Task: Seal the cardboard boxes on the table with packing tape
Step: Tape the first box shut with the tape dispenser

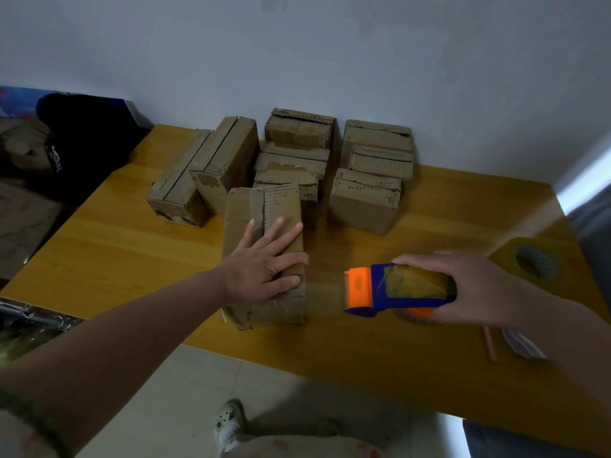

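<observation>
1. Nearest box [261,206]: lies lengthwise at the front of the table [132,246], long axis running away from the person. The top seam runs along its length. The flaps look down, and no tape is discernible on it.
2. Left hand [264,269]: palm down on the near half of this box's top, fingers [291,231] straight and spread, thumb along the right top edge. It presses and does not grip.
3. Right hand [479,285]: wrapped around the blue-and-orange tape dispenser [396,289], fingers over the top and thumb beneath. The dispenser sits just right of the box, apart from it, with the orange end toward the box. The view is motion-blurred, so I cannot tell whether it is touching the table.
4. Handling, box (judgement): worn corrugated card with ragged edges and a dented near corner. It is probably light and will slide or buckle under a hard press. Bear down flat beside the seam to keep the flaps level and leave the seam line free for tape.
5. Handling, dispenser (judgement): rigid plastic, easy to hold by its body. Keep fingers off the orange front, where the tape exits.
6. Rear boxes [365,201]: a cluster near the wall, some stacked, touching one another and similarly frayed. All appear closed. Contents are not visible for any box, so full or empty cannot be determined.
7. Spare tape roll [532,259]: lies flat at the right edge of the table, beyond the right hand.
</observation>
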